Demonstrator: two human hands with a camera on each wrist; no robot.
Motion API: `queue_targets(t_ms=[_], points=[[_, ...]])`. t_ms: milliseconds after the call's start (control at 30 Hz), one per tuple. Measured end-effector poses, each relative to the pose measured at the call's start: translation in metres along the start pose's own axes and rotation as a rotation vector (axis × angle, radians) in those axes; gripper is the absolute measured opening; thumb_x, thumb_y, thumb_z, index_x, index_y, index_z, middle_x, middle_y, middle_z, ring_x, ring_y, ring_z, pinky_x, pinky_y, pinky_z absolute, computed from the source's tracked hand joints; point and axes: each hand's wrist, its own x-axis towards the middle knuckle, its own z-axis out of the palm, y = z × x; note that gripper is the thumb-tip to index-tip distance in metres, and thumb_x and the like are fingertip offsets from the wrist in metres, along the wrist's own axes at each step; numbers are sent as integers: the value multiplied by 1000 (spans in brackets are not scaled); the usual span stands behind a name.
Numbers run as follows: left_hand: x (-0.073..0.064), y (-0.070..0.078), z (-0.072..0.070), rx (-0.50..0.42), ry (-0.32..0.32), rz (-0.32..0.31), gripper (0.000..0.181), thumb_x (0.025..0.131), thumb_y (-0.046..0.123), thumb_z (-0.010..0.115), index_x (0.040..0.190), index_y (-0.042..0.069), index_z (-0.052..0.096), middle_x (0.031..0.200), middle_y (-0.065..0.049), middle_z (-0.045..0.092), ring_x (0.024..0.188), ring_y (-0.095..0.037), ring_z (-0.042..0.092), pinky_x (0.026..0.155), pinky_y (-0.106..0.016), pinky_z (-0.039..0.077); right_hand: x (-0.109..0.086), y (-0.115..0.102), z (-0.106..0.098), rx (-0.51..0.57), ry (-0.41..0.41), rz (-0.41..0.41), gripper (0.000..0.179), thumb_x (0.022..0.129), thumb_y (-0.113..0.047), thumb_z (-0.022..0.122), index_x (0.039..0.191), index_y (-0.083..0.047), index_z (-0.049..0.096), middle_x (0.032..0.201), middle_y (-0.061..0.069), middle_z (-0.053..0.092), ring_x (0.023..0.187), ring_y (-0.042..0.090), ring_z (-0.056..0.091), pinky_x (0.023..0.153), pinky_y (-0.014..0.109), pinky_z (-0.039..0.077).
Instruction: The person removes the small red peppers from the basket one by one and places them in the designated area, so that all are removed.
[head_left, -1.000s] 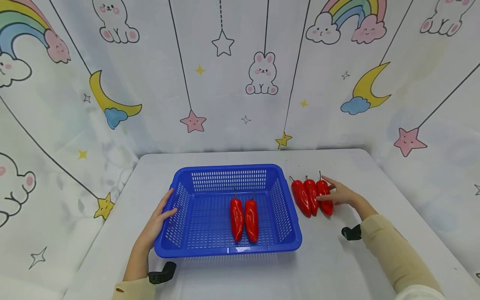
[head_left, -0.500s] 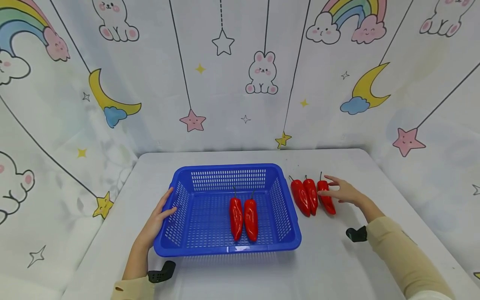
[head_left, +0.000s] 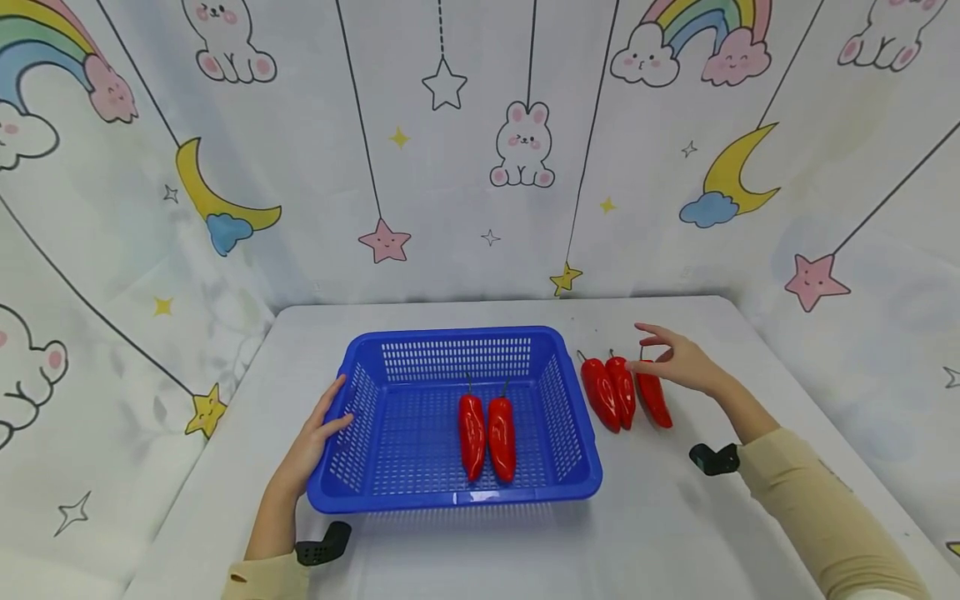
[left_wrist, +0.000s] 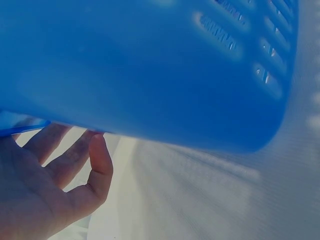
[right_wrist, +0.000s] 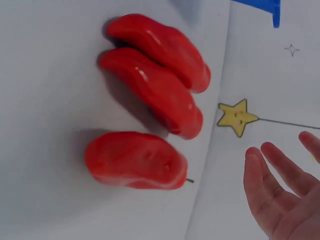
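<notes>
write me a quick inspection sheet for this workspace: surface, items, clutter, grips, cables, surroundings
Surface: white table, visible around the basket and peppers.
Items: blue basket on the table, with two red peppers side by side in its right half; to its right, on the table, a close pair of red peppers and a lone red pepper slightly apart.
Clutter: nothing seen.
Grips: left grip, a bare hand, holds the basket's left rim; right grip, also bare, hovers by the lone red pepper's stem end, holding nothing.
Cables: nothing seen.
Surroundings: white backdrop printed with rabbits, moons, stars and rainbows.
</notes>
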Motion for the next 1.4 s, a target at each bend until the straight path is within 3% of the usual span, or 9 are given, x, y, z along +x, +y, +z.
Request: queue_targets(t_ms=[267,633,1067,1400], points=[[0,-1,0,-7,0,5,60,96,23,38,148,29,8,153,-11,-2,135,-42,4,98,-67,12,1,-41,1,5,10,-40,86,74,-45,69,142,-13,28,125,22,47,100,36,54,69,41,53],[-1,-1,-1,-11,-3,-5,60,96,23,38,148,29,9,153,-10,-1,136,-41,4,99,-66,10,2,-75,13,30,1,-137,85,73,-40,72,143,-16,29,125,20,49,96,31,58,69,39,53],[0,-2,0,-18,-1,9,60,96,22,38,148,28,10,153,-10,-2,136,-42,3,98,-67,11,2,-106,27,21,-12,-208,88,69,-44,74,142,-18,32,123,16,51,91,25,60,68,37,53],[0,-1,0,-21,-4,5,60,96,23,38,148,30,9,153,-9,-2,136,-41,2,99,-67,10,3,-124,42,51,-73,-272,86,69,-41,75,140,-15,34,123,21,50,92,34,59,65,33,53]])
